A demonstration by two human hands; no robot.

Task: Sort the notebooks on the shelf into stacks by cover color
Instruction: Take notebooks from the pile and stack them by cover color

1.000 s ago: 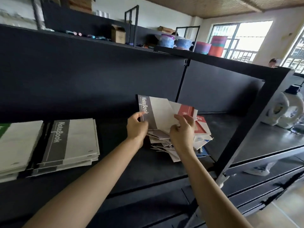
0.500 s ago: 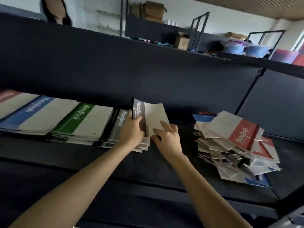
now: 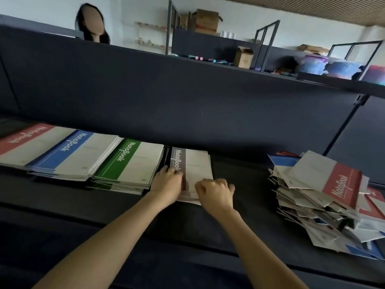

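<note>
Four sorted stacks lie side by side on the dark shelf [image 3: 239, 207]: red notebooks [image 3: 27, 140], blue notebooks [image 3: 75, 151], green notebooks [image 3: 133, 161] and grey notebooks [image 3: 193, 163]. The top grey notebook lies flat on its stack. My left hand [image 3: 168, 182] holds its near left edge, thumb at the side and fingers over the grey band. My right hand [image 3: 214, 192] sits at the stack's near right corner with fingers curled; nothing shows inside them. A messy unsorted pile [image 3: 325, 197] with a red-banded notebook on top sits to the right.
The shelf's dark back panel [image 3: 187, 105] rises just behind the stacks, and a black upright post [image 3: 341, 130] stands beside the unsorted pile. Boxes and tubs sit on the upper shelf [image 3: 243, 57]. A person's head [image 3: 92, 24] shows above the panel.
I carried the grey notebook left from the messy pile and laid it flat on the grey stack. My right hand went from flat fingers on the cover to curled at the corner.
</note>
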